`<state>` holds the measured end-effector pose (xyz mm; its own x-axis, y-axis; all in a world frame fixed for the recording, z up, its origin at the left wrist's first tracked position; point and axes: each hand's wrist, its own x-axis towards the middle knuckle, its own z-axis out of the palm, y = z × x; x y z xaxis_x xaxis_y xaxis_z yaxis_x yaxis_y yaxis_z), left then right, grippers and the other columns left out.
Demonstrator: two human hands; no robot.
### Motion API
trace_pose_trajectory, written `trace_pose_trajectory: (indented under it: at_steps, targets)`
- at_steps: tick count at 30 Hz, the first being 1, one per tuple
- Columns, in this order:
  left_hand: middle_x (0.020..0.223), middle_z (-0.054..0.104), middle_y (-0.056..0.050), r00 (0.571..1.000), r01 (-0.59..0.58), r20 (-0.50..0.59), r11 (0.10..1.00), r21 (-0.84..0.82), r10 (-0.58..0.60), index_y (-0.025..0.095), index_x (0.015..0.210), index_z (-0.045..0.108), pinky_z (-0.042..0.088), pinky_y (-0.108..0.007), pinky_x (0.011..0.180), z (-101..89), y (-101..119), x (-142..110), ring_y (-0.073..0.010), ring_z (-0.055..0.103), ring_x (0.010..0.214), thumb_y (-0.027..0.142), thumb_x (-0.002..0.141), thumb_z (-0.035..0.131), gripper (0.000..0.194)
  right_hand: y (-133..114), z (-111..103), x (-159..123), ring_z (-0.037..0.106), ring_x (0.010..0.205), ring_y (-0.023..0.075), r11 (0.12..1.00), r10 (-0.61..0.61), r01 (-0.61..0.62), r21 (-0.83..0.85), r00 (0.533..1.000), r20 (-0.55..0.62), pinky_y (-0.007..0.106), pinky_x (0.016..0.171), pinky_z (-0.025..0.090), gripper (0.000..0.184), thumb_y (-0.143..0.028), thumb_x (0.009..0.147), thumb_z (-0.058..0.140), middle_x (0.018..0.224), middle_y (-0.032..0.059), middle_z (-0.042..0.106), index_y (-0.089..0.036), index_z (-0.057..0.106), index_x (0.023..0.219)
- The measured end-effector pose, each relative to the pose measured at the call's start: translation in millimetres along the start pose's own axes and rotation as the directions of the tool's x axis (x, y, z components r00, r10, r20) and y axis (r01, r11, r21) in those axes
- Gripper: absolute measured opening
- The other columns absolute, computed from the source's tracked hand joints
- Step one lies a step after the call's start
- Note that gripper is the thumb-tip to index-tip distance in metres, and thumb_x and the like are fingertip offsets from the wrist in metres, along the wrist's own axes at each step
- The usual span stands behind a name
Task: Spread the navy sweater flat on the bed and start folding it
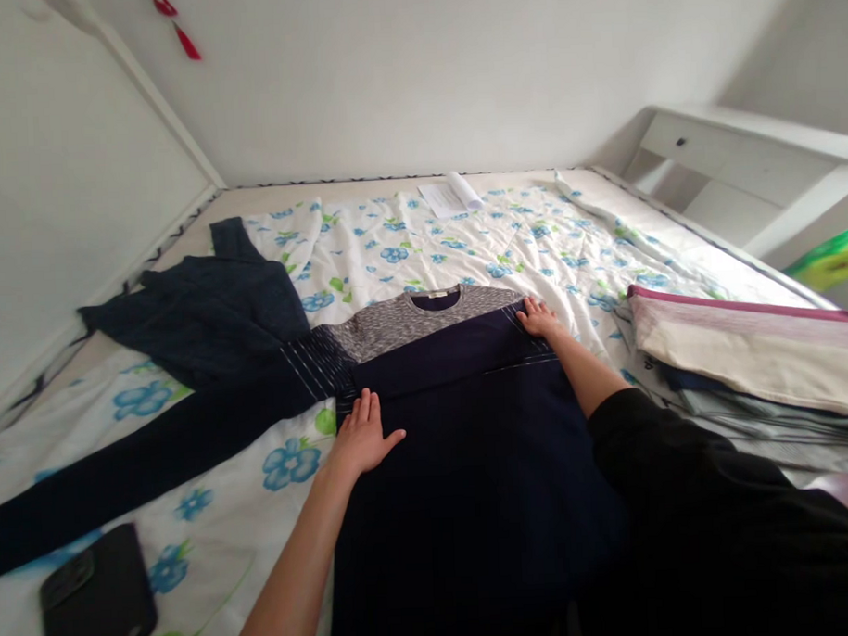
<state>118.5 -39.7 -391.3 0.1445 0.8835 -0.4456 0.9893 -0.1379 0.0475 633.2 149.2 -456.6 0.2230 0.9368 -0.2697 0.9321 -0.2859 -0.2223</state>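
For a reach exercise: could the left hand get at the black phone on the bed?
Probably yes: the left hand rests on the sweater, the phone lies on that side, and the sleeve lies beyond, not between.

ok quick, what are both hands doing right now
Left hand: open, flat on the navy sweater, holding nothing.
Right hand: open, flat on the navy sweater, holding nothing.

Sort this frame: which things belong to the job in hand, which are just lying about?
In use: left hand, right hand, navy sweater with grey marled yoke.
Lying about: dark blue garment, phone in black case, folded linens, papers, floral bedsheet.
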Motion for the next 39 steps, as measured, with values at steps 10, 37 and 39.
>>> trace_pose_trajectory:
  at_steps: [10,37,39]
  targets:
    - [0.191,0.001,-0.024,0.999,-0.001,-0.033,1.000,-0.002,0.001,-0.002,0.184,0.016,0.031,-0.055,0.141,7.2,-5,6,-0.0429,0.017,0.178,0.065,0.105,0.054,0.110,-108,43,-61,0.010,0.180,0.0318,0.954,-0.299,0.294,-0.054,0.926,-0.230,0.061,0.144,0.006,0.077,-0.056,0.120,0.029,0.193,0.0093,0.021,-0.020,0.024,0.188]
    - [0.192,0.003,-0.021,0.999,0.012,-0.031,0.999,0.039,-0.010,0.002,0.184,0.018,0.032,-0.053,0.140,6.6,-4,3,-0.0405,0.020,0.179,0.066,0.105,0.051,0.107,-51,-8,15,0.007,0.180,0.0395,0.957,0.198,-0.171,0.233,0.976,-0.096,0.060,0.144,0.008,0.112,-0.080,0.112,0.029,0.192,0.0288,0.008,0.004,0.016,0.184]
    - [0.192,0.006,-0.021,0.999,0.013,-0.033,0.999,0.036,-0.012,0.003,0.185,0.020,0.033,-0.054,0.140,5.5,-5,5,-0.0410,0.021,0.178,0.067,0.104,0.052,0.107,-65,-16,1,0.008,0.179,0.0410,0.957,0.214,-0.180,0.227,0.967,-0.138,0.062,0.143,0.008,0.108,-0.077,0.114,0.029,0.191,0.0305,0.009,0.006,0.017,0.183]
